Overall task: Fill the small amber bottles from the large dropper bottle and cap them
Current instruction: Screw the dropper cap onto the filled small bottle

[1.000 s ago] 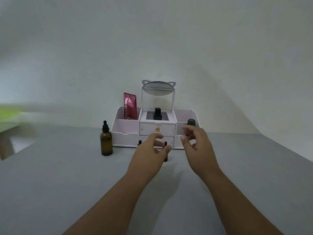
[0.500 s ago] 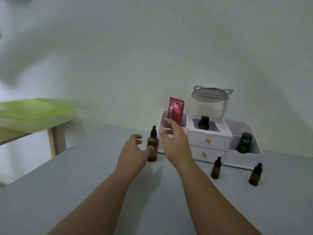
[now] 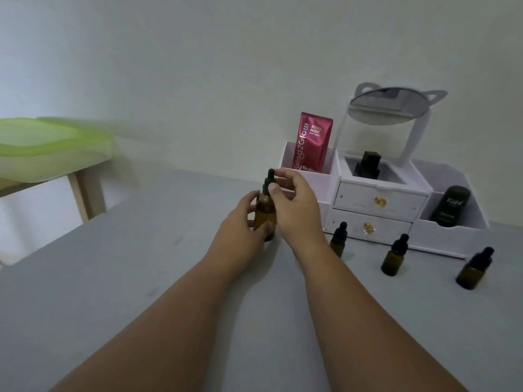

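Note:
The large amber dropper bottle [image 3: 264,212] stands upright on the grey table [image 3: 141,278]. My left hand [image 3: 240,222] wraps around its body from the left. My right hand [image 3: 294,202] pinches its black dropper cap [image 3: 268,182] between thumb and fingers. Three small amber bottles with black dropper caps stand to the right: one [image 3: 338,240] partly behind my right wrist, one [image 3: 394,255] in the middle, one [image 3: 474,269] furthest right.
A white drawer organiser [image 3: 376,202] with a cat-ear mirror [image 3: 389,108] stands against the wall, holding a red sachet [image 3: 312,141], a black bottle [image 3: 368,165] and a dark green jar [image 3: 450,206]. A wooden side table with a green cover [image 3: 48,148] is at the left.
Both hands moved from the small bottles leftwards to the large bottle and closed on it. The view swung left, so the organiser now sits to the right.

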